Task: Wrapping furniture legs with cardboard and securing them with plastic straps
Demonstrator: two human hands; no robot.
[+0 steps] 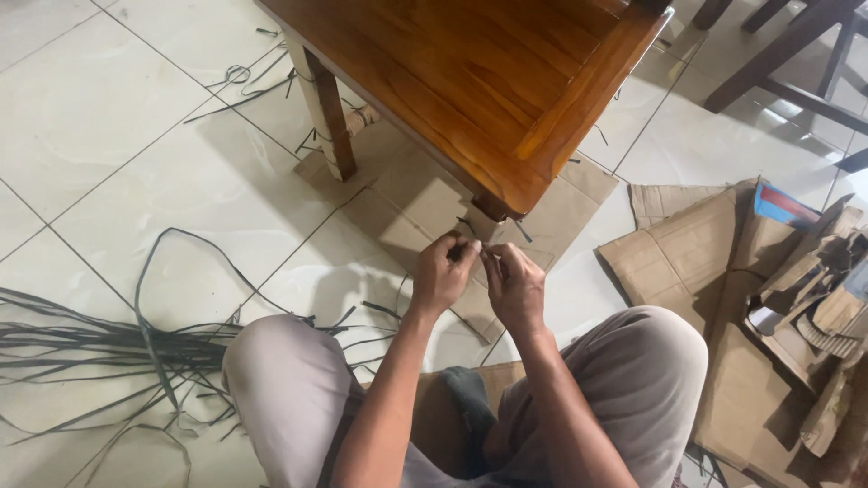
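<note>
A thin dark strip [476,250] is pinched between the left hand [440,276] and right hand [515,287], fingertips closed on it from both sides, just below the corner of the wooden frame [506,81], above the cardboard sheet [425,203] on the tiled floor [108,126]. The strip is judged light, flexible and springy, possibly slippery; it is best gripped close to its end, between thumb and forefinger. A loose bundle of strips [99,348] lies on the floor by the left knee. Torn cardboard scraps [768,298] are piled at right; no container is seen.
</note>
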